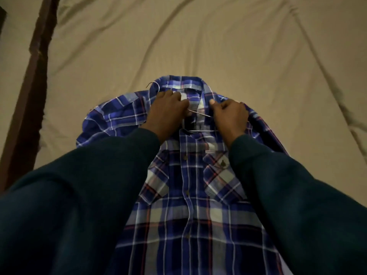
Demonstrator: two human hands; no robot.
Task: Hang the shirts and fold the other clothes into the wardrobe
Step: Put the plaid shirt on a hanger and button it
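A blue, white and red plaid shirt [190, 187] lies face up on the bed, collar away from me. A thin wire hanger [200, 113] sits inside its neck opening, with the hook poking out past the collar's left side. My left hand [168, 112] grips the left side of the collar, fingers curled over the fabric. My right hand [230, 114] pinches the right collar edge at the shoulder. Most of the hanger is hidden under the cloth.
A wrinkled beige bedsheet [218, 42] covers the bed all around the shirt. A dark wooden bed frame edge [33, 76] runs along the left. My dark green sleeves [79, 195] fill the lower corners.
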